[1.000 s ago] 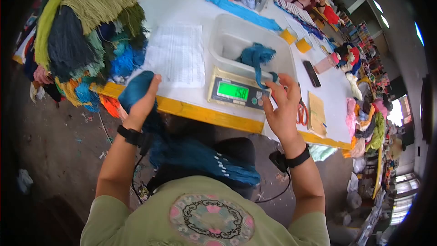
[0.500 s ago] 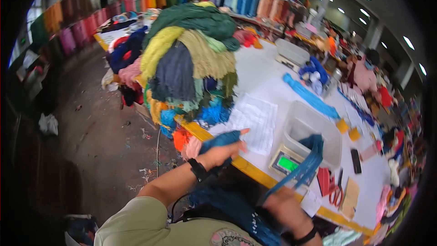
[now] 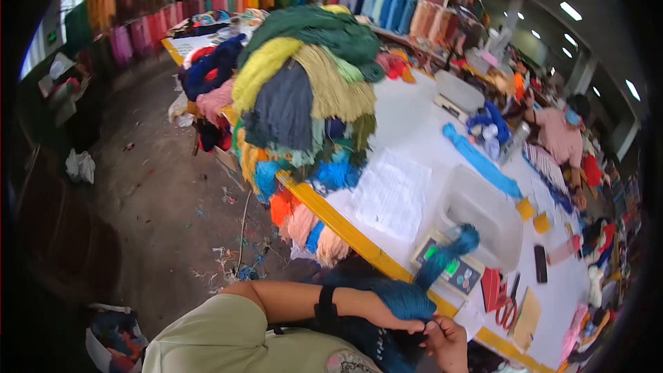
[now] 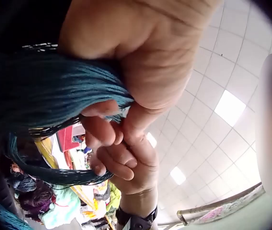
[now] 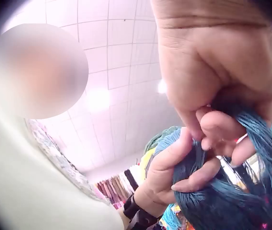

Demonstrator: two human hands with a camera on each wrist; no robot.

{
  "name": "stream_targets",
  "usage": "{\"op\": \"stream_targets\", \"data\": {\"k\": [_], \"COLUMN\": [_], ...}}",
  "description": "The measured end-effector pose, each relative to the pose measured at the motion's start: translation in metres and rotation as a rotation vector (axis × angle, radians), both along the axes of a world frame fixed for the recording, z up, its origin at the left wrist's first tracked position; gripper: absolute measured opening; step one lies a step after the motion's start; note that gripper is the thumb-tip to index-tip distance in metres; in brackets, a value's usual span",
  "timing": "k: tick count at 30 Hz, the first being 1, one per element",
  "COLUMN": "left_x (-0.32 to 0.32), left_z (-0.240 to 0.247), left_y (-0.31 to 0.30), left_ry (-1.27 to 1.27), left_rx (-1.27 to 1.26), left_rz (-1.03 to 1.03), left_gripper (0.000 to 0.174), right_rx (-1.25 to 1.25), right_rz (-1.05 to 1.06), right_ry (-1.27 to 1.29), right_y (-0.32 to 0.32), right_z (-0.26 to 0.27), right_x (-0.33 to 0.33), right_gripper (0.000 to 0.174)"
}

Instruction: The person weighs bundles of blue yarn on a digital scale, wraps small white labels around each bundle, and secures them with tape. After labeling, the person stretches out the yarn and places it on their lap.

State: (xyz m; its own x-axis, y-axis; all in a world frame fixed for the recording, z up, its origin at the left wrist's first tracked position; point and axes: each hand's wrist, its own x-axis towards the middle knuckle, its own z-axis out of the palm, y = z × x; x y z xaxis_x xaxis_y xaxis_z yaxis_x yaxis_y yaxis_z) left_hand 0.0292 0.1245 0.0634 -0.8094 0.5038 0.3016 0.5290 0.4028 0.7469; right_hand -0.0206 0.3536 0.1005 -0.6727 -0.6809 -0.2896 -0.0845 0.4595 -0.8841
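Both hands meet at a bundle of dark teal yarn (image 3: 404, 298) below the table's front edge. The left hand (image 3: 390, 314) curls round the yarn, its fingers bent over the strands (image 4: 78, 91) in the left wrist view. Against its fingertips, the right hand (image 3: 445, 345) holds part of the same yarn (image 5: 270, 143) in curled fingers, as the right wrist view shows. A length of teal yarn (image 3: 449, 252) stretches up over the scale (image 3: 463, 278), in front of the white plastic tub (image 3: 494, 197). More teal yarn hangs over the lap.
A tall heap of coloured yarn (image 3: 280, 107) stands left on the table. A paper sheet (image 3: 392, 193), a light blue skein (image 3: 483, 162), a phone (image 3: 541, 264), red scissors (image 3: 506, 312) and a brown pad (image 3: 527, 318) lie about. Another person (image 3: 561, 135) is at the far right.
The view has turned left. The teal yarn has come out of the tub with the right hand, and the left hand has moved across to meet the right at the yarn.
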Motion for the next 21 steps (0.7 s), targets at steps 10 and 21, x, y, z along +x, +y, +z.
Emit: {"op": "stream_targets", "data": {"k": [10, 21], "left_x": [0.023, 0.017], "left_z": [0.027, 0.019], "left_y": [0.009, 0.019], "left_ry": [-0.255, -0.279], "left_rx": [0.268, 0.209], "left_rz": [0.25, 0.225], "left_gripper": [0.065, 0.065], "right_rx": [0.033, 0.257], "right_rz": [-0.427, -0.278], "right_ry": [0.615, 1.008], "right_y": [0.069, 0.061], "right_z": [-0.057, -0.079], "right_x": [-0.022, -0.107], "right_gripper": [0.013, 0.022]}}
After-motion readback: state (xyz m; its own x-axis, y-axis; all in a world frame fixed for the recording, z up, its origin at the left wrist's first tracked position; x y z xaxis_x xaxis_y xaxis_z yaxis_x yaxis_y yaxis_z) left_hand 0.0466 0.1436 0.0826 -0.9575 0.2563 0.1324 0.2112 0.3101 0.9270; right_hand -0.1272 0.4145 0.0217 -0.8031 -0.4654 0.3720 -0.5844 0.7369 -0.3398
